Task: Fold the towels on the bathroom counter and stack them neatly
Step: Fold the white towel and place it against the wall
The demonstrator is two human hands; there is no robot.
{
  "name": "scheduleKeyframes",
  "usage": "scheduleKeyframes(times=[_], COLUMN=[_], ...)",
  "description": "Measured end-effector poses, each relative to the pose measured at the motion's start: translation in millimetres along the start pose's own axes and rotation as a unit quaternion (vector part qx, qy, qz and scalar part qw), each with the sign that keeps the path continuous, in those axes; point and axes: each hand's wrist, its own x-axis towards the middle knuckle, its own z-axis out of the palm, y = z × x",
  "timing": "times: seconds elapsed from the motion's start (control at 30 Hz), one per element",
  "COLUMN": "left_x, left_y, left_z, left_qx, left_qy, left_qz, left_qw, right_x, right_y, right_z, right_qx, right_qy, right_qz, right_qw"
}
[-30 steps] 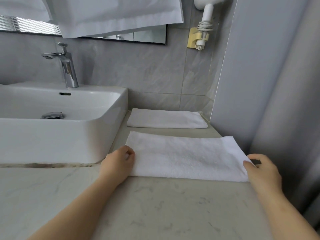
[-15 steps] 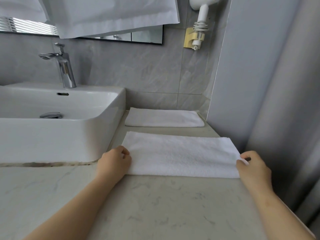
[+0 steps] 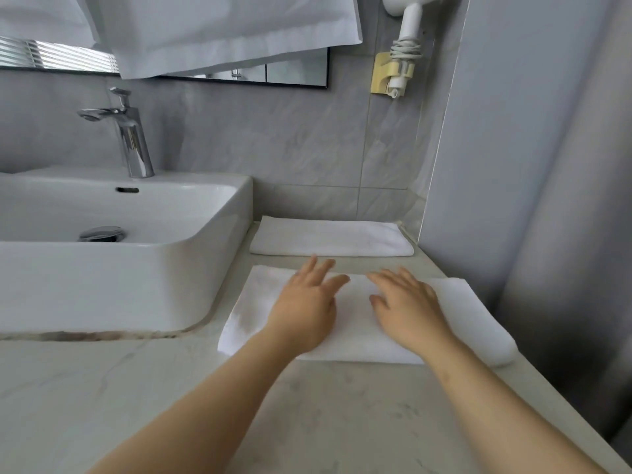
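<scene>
Now the left hand (image 3: 304,309) and right hand (image 3: 407,306) are lying flat, fingers straight, gripping nothing, pressing the unlabelled white towel (image 3: 472,319) on the counter (image 3: 307,405).

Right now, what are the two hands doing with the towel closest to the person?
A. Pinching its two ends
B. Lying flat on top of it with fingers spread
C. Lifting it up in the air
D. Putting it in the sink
B: the left hand and the right hand both rest flat, fingers straight and spread, on the near towel, which lies on the counter.
</scene>
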Motion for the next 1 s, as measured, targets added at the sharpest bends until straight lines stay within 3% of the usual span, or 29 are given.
scheduleKeyframes(times=[0.07, 0.23, 0.37, 0.6, 0.73, 0.77, 0.87, 0.93, 1.0], left_x=[18, 42, 48, 52, 49, 47, 42, 44, 44], left_y=[-6, -57, -77, -84, -80, -79, -77, -71, -57], left_z=[15, 18, 18, 11, 7, 7, 8, 4, 5], left_qx=[0.027, 0.089, 0.09, 0.001, -0.023, -0.016, 0.057, 0.108, 0.097], left_qy=[-0.079, -0.147, -0.154, -0.046, 0.045, 0.037, -0.027, -0.026, -0.058], left_qz=[-0.026, -0.133, -0.199, -0.219, -0.224, -0.232, -0.25, -0.204, -0.141], left_qw=[0.996, 0.976, 0.964, 0.975, 0.973, 0.972, 0.966, 0.973, 0.984], right_x=[18, 37, 42, 44, 50, 51, 49, 50, 50], right_y=[8, 66, 82, 86, 78, 76, 76, 75, 65], right_z=[12, 11, 13, 13, 5, 7, 17, 10, 4], right_qx=[-0.008, -0.044, 0.007, -0.01, -0.045, -0.05, -0.074, -0.074, -0.068], right_qy=[-0.076, -0.073, -0.1, 0.011, 0.181, 0.167, -0.005, -0.02, -0.001], right_qz=[0.056, 0.206, 0.229, 0.206, 0.154, 0.149, 0.186, 0.194, 0.149], right_qw=[0.996, 0.975, 0.968, 0.979, 0.97, 0.973, 0.98, 0.978, 0.987])
